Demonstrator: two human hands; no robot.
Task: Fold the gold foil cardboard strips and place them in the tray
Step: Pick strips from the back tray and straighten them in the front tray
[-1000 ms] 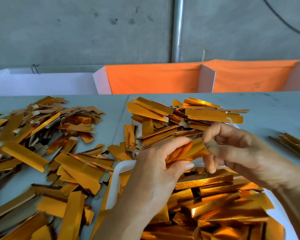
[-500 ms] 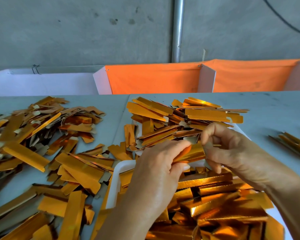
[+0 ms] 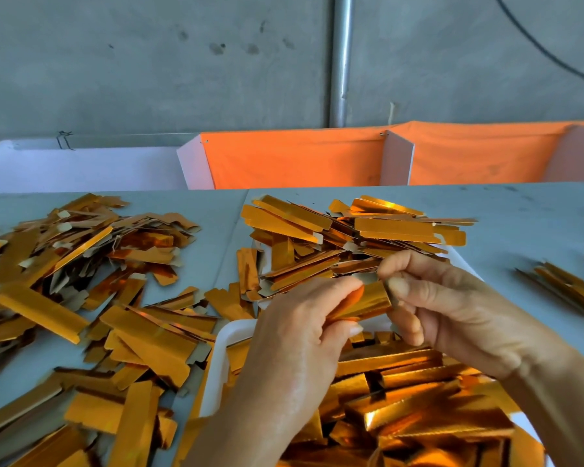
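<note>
Both hands grasp a single gold foil strip [image 3: 363, 303] above the far end of the white tray [image 3: 221, 362]. The left hand [image 3: 300, 335] pinches the strip's left portion, its thumb lying under the strip and its curled forefinger over the top; most of that end is hidden in the grip. The right hand [image 3: 452, 311] pinches the strip's right end between thumb and bent forefinger, where a small grey cardboard tab stands up above the foil face, while its remaining fingers curl downward below the strip and hold nothing else. The strip is held clear of the tray's contents, slightly tilted with its right end higher. Beneath the hands, the tray is heaped with folded strips [image 3: 402, 392] lying at mixed angles; only its near-left rim and a little of its right edge show. Just beyond the hands, a stack of flat strips [image 3: 351, 230] rests over the tray's far end. To the left, a broad loose pile [image 3: 81, 291] of flat strips covers the grey table [image 3: 520, 224], some foil side up and some showing grey backing. A few more strips [image 3: 567, 288] lie at the right edge. Behind the table stand orange fabric panels [image 3: 294, 160] with white dividers, a concrete wall and a vertical metal pipe [image 3: 341, 59].
</note>
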